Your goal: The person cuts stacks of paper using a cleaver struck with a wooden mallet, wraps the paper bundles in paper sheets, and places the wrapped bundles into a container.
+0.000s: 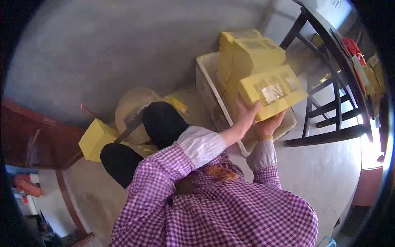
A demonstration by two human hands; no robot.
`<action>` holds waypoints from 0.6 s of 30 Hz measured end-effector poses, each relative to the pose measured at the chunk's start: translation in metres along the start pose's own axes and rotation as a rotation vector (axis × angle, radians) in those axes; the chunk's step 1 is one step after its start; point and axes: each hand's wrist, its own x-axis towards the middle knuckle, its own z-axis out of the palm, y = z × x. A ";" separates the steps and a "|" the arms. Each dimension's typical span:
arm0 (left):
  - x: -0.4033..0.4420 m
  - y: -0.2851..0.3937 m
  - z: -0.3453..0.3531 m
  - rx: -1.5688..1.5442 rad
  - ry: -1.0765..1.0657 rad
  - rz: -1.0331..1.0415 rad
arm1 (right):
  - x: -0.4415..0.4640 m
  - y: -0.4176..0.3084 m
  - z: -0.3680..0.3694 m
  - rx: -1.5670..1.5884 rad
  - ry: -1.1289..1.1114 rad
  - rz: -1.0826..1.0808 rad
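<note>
My left hand point(247, 112) grips the near left edge of a stack of yellow joss paper point(269, 101) with silvery foil patches on top. Beneath that stack's near side is my right hand point(272, 124), its fingers partly hidden by the paper. Both hands hold the stack, tilted, over the near part of a worn white tub point(208, 88). More yellow paper stacks point(255, 55) are piled inside the tub, just beyond the held one. Whether the held stack touches them I cannot tell.
A dark wooden stool or chair frame point(337, 99) stands close on the right. Left of my knees, a yellow paper block point(98, 140) rests near a round pale object point(133, 105). A red-brown wooden piece of furniture point(41, 127) lies further left, and a grey wall point(123, 49) rises ahead.
</note>
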 end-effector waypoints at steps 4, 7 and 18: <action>0.028 -0.034 0.025 0.022 -0.064 -0.042 | 0.032 0.001 -0.024 -0.060 0.025 -0.063; 0.055 -0.062 0.030 0.062 -0.073 -0.017 | 0.054 0.006 -0.052 -0.101 0.093 -0.014; 0.110 -0.087 0.036 0.131 -0.110 -0.183 | 0.087 0.040 -0.111 -0.338 0.342 0.139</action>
